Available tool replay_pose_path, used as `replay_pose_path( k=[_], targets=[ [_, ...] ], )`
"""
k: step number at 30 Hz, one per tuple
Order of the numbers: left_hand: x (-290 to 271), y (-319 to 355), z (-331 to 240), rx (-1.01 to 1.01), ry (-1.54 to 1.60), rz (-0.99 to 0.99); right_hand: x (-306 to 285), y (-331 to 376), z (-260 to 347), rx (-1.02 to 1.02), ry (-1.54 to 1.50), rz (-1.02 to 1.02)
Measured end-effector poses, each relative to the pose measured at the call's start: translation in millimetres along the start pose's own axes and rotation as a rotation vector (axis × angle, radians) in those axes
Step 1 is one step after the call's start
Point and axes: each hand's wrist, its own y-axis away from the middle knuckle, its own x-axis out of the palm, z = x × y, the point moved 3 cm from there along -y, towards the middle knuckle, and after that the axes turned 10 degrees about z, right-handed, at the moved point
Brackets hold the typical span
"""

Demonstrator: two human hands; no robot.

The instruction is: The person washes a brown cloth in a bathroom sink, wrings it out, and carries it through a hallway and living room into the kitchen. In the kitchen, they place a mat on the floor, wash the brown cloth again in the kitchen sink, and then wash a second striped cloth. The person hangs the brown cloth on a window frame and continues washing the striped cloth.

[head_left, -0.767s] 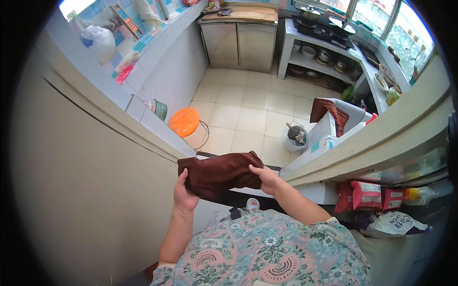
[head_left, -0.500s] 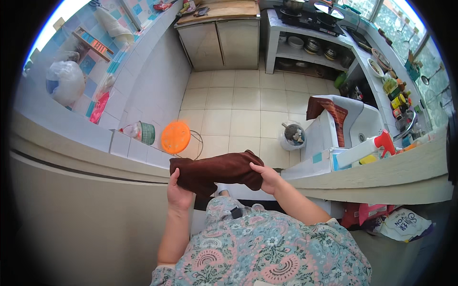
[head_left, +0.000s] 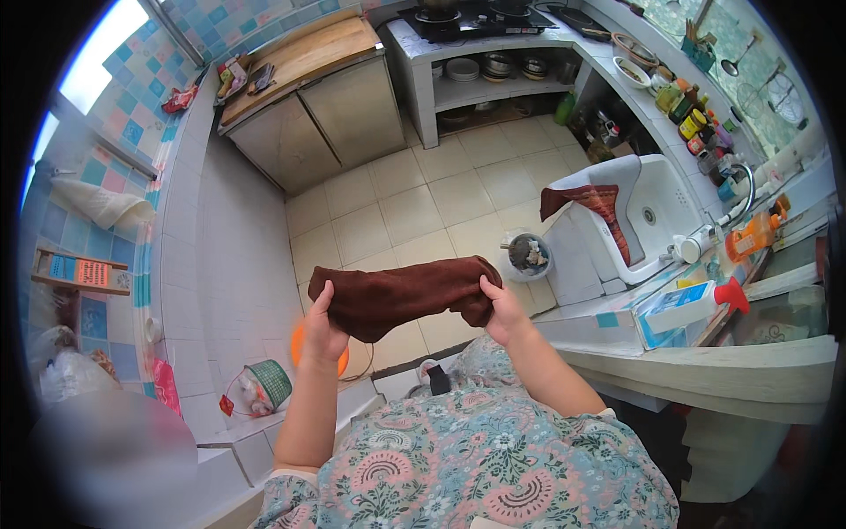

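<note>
The left hand (head_left: 326, 333) and right hand (head_left: 506, 319) hold a long, dark-brown fabric cloth (head_left: 405, 296). Their fingers (head_left: 325, 294) clamp its ends.

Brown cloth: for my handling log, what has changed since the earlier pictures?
The view moved forward and turned right; the orange stool now shows partly behind the left hand. It and the right hand still hold the brown cloth between them; nothing released.

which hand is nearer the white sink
Right. The right hand, at one end of the brown cloth, is below and left of the white sink in the picture; the left hand, at the other, is farther left.
</note>
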Motion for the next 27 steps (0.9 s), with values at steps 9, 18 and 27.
replay_pose_path(
  k=[9,18,27],
  targets=[
    [36,-147,-24,-0.058,-0.28,0.084,-8,-94,79,-0.057,0.055,0.062],
    [137,-293,-54,-0.107,-0.713,0.457,58,-256,209,0.107,0.347,0.362],
    [133,-403,-102,-0.192,-0.284,0.181,1,-377,268,0.09,0.303,0.104]
  ],
)
